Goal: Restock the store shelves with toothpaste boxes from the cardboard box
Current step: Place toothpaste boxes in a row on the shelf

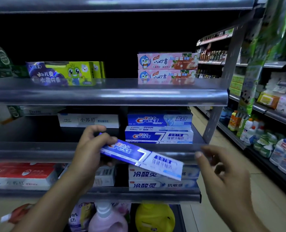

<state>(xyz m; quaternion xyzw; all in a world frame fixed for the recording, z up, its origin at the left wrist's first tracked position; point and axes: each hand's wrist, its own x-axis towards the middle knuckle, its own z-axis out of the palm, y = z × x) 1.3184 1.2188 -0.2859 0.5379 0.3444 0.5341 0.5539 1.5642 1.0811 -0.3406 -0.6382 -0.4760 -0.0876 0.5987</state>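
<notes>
- Here, the left hand [90, 148] gripped the long blue-and-white cardboard toothpaste box [144, 158] by its left end, fingers curled round it.
- The right hand [222, 171] hung just beside the box's lower right end, fingers loosely spread and holding nothing, probably ready to steady it.
- The box tilted down to the right in front of the grey metal shelf rail [38, 151], apparently bound for the stack of matching blue boxes [159, 133] behind.
- The supply carton was out of view.
</notes>
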